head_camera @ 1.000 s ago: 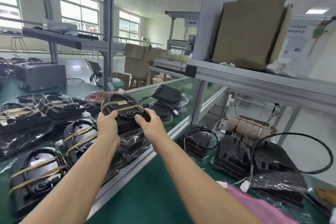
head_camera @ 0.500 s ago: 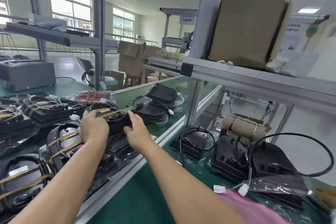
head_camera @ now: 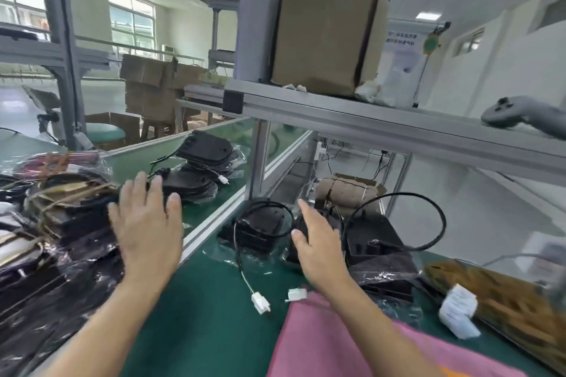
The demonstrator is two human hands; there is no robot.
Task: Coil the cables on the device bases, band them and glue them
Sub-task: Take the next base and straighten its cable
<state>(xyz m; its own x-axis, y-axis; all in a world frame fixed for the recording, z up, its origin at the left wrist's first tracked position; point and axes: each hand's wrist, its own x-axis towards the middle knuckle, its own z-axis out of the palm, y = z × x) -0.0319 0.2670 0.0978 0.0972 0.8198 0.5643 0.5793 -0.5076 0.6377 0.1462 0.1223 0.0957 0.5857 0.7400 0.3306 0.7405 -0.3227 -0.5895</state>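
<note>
Two hands hover with fingers spread, holding nothing: left hand (head_camera: 147,223) over the banded bases (head_camera: 70,202) heaped left, right hand (head_camera: 318,242) just before the unbanded device bases (head_camera: 260,223) with their loose cables (head_camera: 398,217). Between them, an aluminium rail (head_camera: 214,223) splits the green surface (head_camera: 199,315). White connectors (head_camera: 260,302) lie near a pink cloth (head_camera: 337,340). Overhead, a shelf (head_camera: 398,128) carries a cardboard box (head_camera: 327,30); bright workshop windows sit behind.
</note>
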